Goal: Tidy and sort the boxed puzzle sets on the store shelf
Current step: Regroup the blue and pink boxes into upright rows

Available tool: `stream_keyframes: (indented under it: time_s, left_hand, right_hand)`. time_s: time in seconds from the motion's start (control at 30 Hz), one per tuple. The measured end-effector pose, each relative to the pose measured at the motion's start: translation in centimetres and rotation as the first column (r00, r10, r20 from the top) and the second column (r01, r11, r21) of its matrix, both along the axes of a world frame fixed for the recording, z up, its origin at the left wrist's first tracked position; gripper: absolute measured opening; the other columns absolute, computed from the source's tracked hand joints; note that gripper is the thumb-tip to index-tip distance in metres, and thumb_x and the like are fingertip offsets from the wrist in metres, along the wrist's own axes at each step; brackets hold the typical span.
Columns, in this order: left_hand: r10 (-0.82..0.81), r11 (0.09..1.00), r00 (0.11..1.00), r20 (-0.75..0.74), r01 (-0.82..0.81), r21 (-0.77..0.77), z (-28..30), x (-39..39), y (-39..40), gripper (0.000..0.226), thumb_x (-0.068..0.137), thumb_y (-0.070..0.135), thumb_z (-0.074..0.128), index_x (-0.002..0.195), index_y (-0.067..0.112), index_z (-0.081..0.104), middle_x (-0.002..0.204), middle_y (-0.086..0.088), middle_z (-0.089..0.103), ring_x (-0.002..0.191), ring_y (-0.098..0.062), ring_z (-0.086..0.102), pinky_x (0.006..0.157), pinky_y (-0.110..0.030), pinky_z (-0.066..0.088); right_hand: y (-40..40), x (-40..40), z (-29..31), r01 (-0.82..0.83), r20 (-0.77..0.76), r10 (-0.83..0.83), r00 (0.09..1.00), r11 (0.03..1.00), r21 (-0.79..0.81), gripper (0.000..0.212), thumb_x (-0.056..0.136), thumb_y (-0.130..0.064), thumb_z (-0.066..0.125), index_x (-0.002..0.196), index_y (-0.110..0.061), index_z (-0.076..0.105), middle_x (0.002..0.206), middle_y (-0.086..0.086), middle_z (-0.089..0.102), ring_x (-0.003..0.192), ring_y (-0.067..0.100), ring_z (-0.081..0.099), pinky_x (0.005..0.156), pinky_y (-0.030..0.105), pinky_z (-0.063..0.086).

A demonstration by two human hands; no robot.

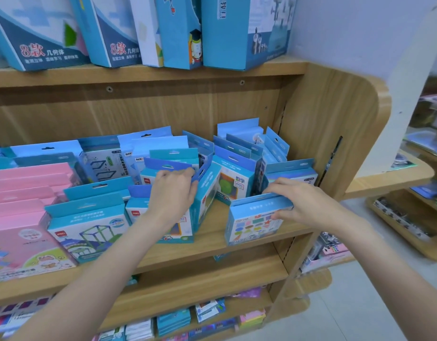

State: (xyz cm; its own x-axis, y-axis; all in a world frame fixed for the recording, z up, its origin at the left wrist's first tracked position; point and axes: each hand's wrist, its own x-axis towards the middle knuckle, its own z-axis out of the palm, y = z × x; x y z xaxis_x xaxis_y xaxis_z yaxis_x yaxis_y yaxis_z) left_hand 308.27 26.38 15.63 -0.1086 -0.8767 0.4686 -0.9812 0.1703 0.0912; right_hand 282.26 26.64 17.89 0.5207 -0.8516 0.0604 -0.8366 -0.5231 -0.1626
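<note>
Left hand (172, 190): we curl it round a tilted box (205, 190), centre frame.
Right hand (303, 200): we pinch the shapes box (255, 221) (long axis sideways), gap just left.

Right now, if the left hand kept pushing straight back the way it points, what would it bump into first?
Probably the blue boxes standing behind the hanger tab that the left hand grips; depth is hard to judge.

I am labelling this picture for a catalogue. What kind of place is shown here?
Most likely a shop selling toys or stationery. Wooden display shelves hold rows of small blue cardboard boxes with hang-tab tops, flat pink boxes stand beside them, and tall blue boxes line the shelf above.
</note>
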Motion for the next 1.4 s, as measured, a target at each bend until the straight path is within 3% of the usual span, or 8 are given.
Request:
stream_keyframes:
  time_s: [0.23, 0.43, 0.67, 0.8, 0.93, 1.1, 1.27, 1.4]
  left_hand:
    - [-0.072, 0.996, 0.995, -0.076, 0.067, -0.064, -0.8, -0.1, 0.0, 0.015, 0.092, 0.021, 0.051, 0.093, 0.009, 0.061, 0.084, -0.007, 0.068, 0.078, -0.026, 0.06, 0.085, -0.037, 0.033]
    - [-0.105, 0.985, 0.99, -0.089, 0.092, -0.143, -1.1, -0.2, 0.2, 0.022, 0.09, 0.024, 0.046, 0.089, 0.007, 0.061, 0.084, -0.008, 0.069, 0.079, -0.027, 0.061, 0.081, -0.041, 0.038]
    - [0.106, 0.993, 0.961, -0.255, -0.116, -0.026, 0.2, -1.3, -0.1, 0.026, 0.094, 0.02, 0.045, 0.115, 0.019, 0.06, 0.094, -0.007, 0.065, 0.089, -0.023, 0.056, 0.059, -0.027, 0.031]
    - [0.201, 0.98, 0.944, -0.263, -0.194, 0.053, 0.8, -1.5, -0.9, 0.027, 0.094, 0.021, 0.046, 0.116, 0.022, 0.06, 0.101, -0.004, 0.067, 0.095, -0.023, 0.057, 0.062, -0.029, 0.035]
    - [0.22, 0.975, 0.908, -0.357, -0.192, 0.114, 1.5, -1.0, -2.1, 0.023, 0.092, 0.019, 0.05, 0.109, 0.022, 0.066, 0.106, -0.001, 0.068, 0.099, -0.023, 0.058, 0.065, -0.03, 0.038]
    - [0.208, 0.978, 0.884, -0.419, -0.2, 0.064, 1.4, 0.1, -2.3, 0.023, 0.091, 0.018, 0.053, 0.109, 0.02, 0.067, 0.11, -0.001, 0.067, 0.102, -0.023, 0.058, 0.07, -0.031, 0.043]
    - [0.266, 0.963, 0.902, -0.339, -0.267, 0.042, 1.5, 2.3, -2.4, 0.022, 0.09, 0.016, 0.052, 0.104, 0.021, 0.068, 0.096, -0.008, 0.068, 0.096, -0.03, 0.058, 0.063, -0.031, 0.036]
    - [0.28, 0.959, 0.923, -0.264, -0.279, 0.041, 1.3, 5.1, -2.3, 0.023, 0.088, 0.011, 0.051, 0.102, 0.018, 0.069, 0.093, -0.013, 0.067, 0.094, -0.035, 0.057, 0.066, -0.036, 0.04]
  right_hand:
    - [-0.5, -0.3, -0.1, 0.0, -0.004, 0.0, 1.0, 1.0, 0.011, 0.044, 0.083, -0.036, 0.063, 0.123, -0.032, 0.047, 0.12, -0.014, 0.05, 0.108, 0.008, 0.047, 0.07, 0.026, 0.033]
    - [-1.0, 0.0, 0.2, -0.003, -0.002, 0.003, 1.0, 0.999, 0.033, 0.047, 0.082, -0.035, 0.065, 0.125, -0.03, 0.047, 0.124, -0.014, 0.044, 0.108, 0.01, 0.048, 0.079, 0.031, 0.043]
    - [-1.4, 0.6, 0.2, -0.03, 0.013, 0.029, 0.999, 0.999, 0.035, 0.049, 0.081, -0.035, 0.066, 0.126, -0.029, 0.048, 0.128, -0.015, 0.038, 0.109, 0.01, 0.047, 0.083, 0.033, 0.045]
    - [-1.6, 1.2, 0.3, -0.035, 0.025, 0.034, 0.999, 0.998, 0.044, 0.049, 0.081, -0.033, 0.066, 0.127, -0.028, 0.048, 0.127, -0.015, 0.04, 0.11, 0.01, 0.046, 0.083, 0.034, 0.045]
    - [-1.8, 2.0, 0.3, -0.036, 0.012, 0.036, 0.999, 0.999, 0.028, 0.051, 0.083, -0.034, 0.064, 0.129, -0.029, 0.045, 0.129, -0.016, 0.041, 0.113, 0.008, 0.045, 0.075, 0.026, 0.037]
    - [-1.8, 2.4, 0.1, -0.034, 0.003, 0.034, 0.999, 0.999, 0.009, 0.051, 0.084, -0.034, 0.063, 0.131, -0.031, 0.043, 0.131, -0.016, 0.041, 0.116, 0.007, 0.043, 0.072, 0.023, 0.03]
    - [-1.8, 2.6, 0.0, -0.025, 0.002, 0.025, 1.0, 1.0, -0.001, 0.051, 0.084, -0.034, 0.062, 0.131, -0.03, 0.043, 0.13, -0.015, 0.042, 0.116, 0.008, 0.044, 0.073, 0.024, 0.032]
    - [-1.9, 3.1, -0.1, -0.018, 0.024, 0.018, 1.0, 1.0, -0.002, 0.051, 0.084, -0.035, 0.063, 0.131, -0.029, 0.044, 0.128, -0.013, 0.045, 0.115, 0.011, 0.046, 0.075, 0.027, 0.038]
